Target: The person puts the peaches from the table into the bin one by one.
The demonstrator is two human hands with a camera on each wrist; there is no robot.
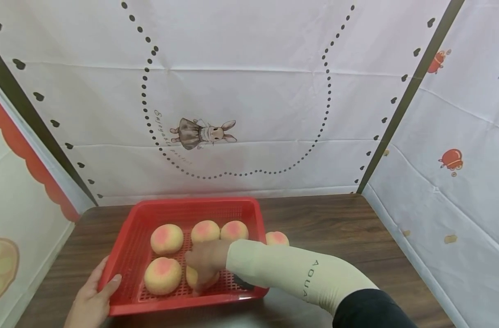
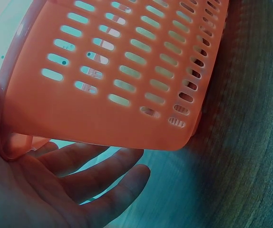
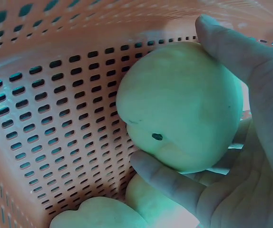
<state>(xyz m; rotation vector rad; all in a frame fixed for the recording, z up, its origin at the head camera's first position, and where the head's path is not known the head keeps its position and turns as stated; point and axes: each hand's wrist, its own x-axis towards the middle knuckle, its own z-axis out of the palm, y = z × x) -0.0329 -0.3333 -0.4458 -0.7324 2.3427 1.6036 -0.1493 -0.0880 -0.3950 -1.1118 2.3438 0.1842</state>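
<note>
A red plastic basket [image 1: 122, 255] with slotted walls stands on the table, tilted slightly in view. My left hand [image 1: 92, 294] grips its left rim, thumb over the top edge; in the left wrist view the fingers [image 2: 120, 178] are outside the wall. Inside the basket my right hand [image 1: 206, 262] holds a yellow peach [image 3: 179, 104] with a pink top, thumb and fingers on opposite sides. Other peaches lie around it: one at front left [image 1: 162, 276], one at back left [image 1: 167, 239] and two along the back, including a middle peach [image 1: 205, 231] and a right peach [image 1: 234, 231].
Another peach [image 1: 277, 238] is outside the basket on its right, partly behind the pale sleeve [image 1: 286, 269]. The brown wooden table [image 1: 323, 218] reaches a printed white cloth [image 1: 253, 105] at the back. Similar cloth hangs at both sides.
</note>
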